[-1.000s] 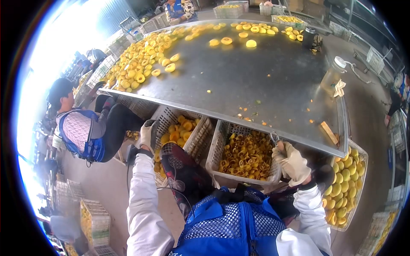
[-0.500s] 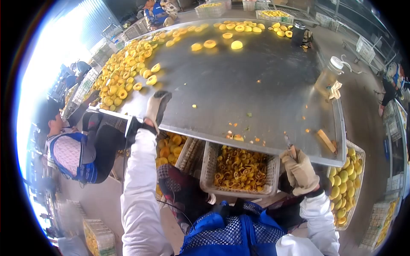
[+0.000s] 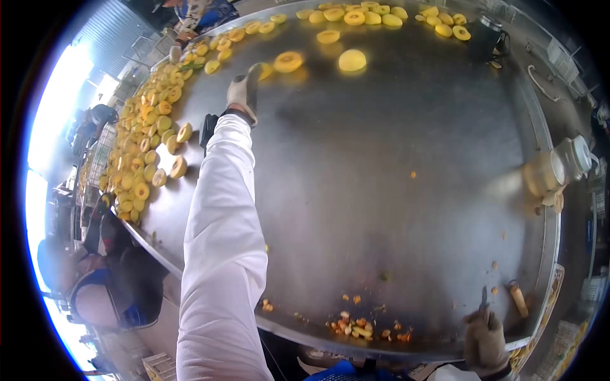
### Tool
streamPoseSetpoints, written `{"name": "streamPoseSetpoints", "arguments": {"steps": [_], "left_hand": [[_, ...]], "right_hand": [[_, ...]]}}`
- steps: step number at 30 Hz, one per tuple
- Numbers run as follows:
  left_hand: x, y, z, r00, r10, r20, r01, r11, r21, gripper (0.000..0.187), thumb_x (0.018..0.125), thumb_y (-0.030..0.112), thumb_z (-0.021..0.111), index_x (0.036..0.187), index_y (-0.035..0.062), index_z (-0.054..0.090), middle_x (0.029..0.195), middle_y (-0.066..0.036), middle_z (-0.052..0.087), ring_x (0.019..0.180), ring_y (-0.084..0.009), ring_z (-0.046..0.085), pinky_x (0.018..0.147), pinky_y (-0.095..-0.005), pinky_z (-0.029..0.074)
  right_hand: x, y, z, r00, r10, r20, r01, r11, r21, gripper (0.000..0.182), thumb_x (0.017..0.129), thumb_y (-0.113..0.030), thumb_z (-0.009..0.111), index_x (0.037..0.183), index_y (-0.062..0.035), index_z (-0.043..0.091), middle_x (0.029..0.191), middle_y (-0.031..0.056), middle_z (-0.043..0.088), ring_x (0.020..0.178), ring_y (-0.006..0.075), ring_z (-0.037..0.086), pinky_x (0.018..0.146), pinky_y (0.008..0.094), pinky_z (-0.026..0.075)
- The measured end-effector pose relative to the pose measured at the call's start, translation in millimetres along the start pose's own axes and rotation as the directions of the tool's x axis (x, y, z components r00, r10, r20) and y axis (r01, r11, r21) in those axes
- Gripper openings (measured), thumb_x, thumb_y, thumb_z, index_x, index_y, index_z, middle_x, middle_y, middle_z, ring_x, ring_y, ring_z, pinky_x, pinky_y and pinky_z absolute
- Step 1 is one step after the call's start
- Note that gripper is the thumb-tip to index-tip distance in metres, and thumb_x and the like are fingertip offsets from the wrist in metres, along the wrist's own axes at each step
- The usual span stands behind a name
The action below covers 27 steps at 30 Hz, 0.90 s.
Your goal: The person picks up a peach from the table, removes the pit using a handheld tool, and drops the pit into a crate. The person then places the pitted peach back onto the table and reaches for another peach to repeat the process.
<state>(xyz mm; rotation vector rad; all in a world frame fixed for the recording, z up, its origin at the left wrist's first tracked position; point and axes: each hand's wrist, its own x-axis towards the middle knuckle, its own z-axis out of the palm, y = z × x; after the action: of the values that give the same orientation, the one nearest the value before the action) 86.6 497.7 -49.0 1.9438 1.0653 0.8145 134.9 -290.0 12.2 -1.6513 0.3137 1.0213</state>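
Note:
My gloved left hand is stretched far over the metal table, its fingertips at a yellow fruit half. Just right of it lies another cut half. Whether the fingers grip the fruit cannot be made out. At the near right edge my gloved right hand is wrapped round a small knife, blade pointing up. Beside that hand lies a wooden-coloured piece. Small fruit scraps lie along the near edge.
A big heap of fruit halves covers the table's left side. More halves line the far edge. A clear jug lies at the right, a dark flask at the far right. Other people are at the left and far left.
My left hand has reached forward from the near edge to the fruit half. The view has shifted forward over the table, and the crates below have mostly left view. The right hand still holds the knife.

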Motion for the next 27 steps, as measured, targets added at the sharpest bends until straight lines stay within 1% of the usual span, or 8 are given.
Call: {"name": "streamPoseSetpoints", "arguments": {"steps": [3,8,12,14,15,19,20,27], "left_hand": [[23,-21,14,0.981,-0.126,-0.149,0.158,0.961,0.227,0.084,0.08,0.064,0.069,0.124,-0.0069,0.061,0.107,-0.015,0.066,0.098,-0.0236,0.058,0.09,-0.0368,0.045],[50,-17,37,0.957,-0.04,-0.286,0.129,0.945,0.301,0.094,0.073,0.061,0.076,0.144,0.0069,0.046,0.127,-0.018,0.064,0.112,-0.0289,0.064,0.096,-0.0357,0.048],[150,-87,35,0.929,0.337,0.152,-0.369,0.877,0.308,0.068,0.088,0.043,0.068,0.148,0.0168,0.046,0.141,-0.014,0.054,0.122,-0.0301,0.058,0.099,-0.0341,0.046],[113,2,64,0.722,0.445,0.531,-0.692,0.491,0.53,0.046,0.094,0.014,0.053,0.14,0.0084,0.052,0.137,-0.018,0.057,0.13,-0.0343,0.051,0.107,-0.0414,0.04],[115,13,84,0.586,0.595,0.55,-0.795,0.291,0.533,0.04,0.095,0.02,0.056,0.132,0.0074,0.058,0.132,-0.016,0.06,0.119,-0.0279,0.058,0.096,-0.0413,0.047],[80,84,205,0.964,-0.018,0.266,-0.058,0.96,0.275,0.055,0.088,0.051,0.066,0.129,0.014,0.064,0.121,-0.01,0.065,0.114,-0.0253,0.057,0.088,-0.0413,0.049],[64,104,219,0.853,0.205,0.479,-0.49,0.628,0.605,0.063,0.085,0.065,0.061,0.129,0.0194,0.065,0.128,-0.014,0.063,0.127,-0.0344,0.05,0.103,-0.0445,0.042],[-25,166,252,0.71,0.332,0.621,-0.685,0.529,0.501,0.068,0.082,0.07,0.062,0.129,0.0214,0.065,0.13,-0.018,0.061,0.128,-0.038,0.051,0.105,-0.0525,0.044]], "right_hand": [[-24,-14,-2,0.999,0.051,-0.014,-0.053,0.965,-0.257,0.023,0.099,-0.02,0.061,0.116,-0.0048,0.06,0.093,0.0019,0.062,0.079,0.008,0.053,0.065,0.024,0.043],[-10,-11,13,0.982,0.158,-0.107,-0.177,0.966,-0.189,0.011,0.102,-0.021,0.057,0.102,-0.0108,0.063,0.074,-0.004,0.058,0.064,0.005,0.05,0.053,0.0242,0.04],[4,13,6,0.925,0.377,-0.039,-0.378,0.926,0.001,0.009,0.104,-0.015,0.054,0.099,-0.0139,0.062,0.068,-0.0051,0.055,0.057,0.007,0.049,0.051,0.0237,0.041],[5,25,-3,0.956,0.273,0.107,-0.28,0.959,0.054,0.007,0.103,-0.015,0.056,0.102,-0.0133,0.062,0.074,-0.0042,0.058,0.06,0.0067,0.051,0.051,0.0239,0.041],[8,20,4,0.956,0.279,0.093,-0.286,0.956,0.061,0.007,0.103,-0.015,0.056,0.102,-0.0133,0.062,0.074,-0.0042,0.058,0.06,0.0067,0.051,0.051,0.0239,0.041],[18,27,1,0.97,0.24,-0.04,-0.24,0.971,0.006,0.011,0.095,0.002,0.058,0.105,-0.0021,0.056,0.068,0.0092,0.064,0.06,0.0201,0.068,0.071,0.0327,0.056],[19,39,-10,0.99,0.137,0.036,-0.137,0.991,-0.006,0.014,0.094,0.004,0.057,0.106,-0.0025,0.055,0.072,0.0113,0.066,0.065,0.023,0.07,0.083,0.0365,0.057],[22,95,-29,0.988,-0.045,-0.148,0.058,0.995,0.085,0.019,0.094,0.005,0.055,0.111,-0.0041,0.051,0.089,0.0118,0.067,0.076,0.0195,0.068,0.087,0.0382,0.056]]}}
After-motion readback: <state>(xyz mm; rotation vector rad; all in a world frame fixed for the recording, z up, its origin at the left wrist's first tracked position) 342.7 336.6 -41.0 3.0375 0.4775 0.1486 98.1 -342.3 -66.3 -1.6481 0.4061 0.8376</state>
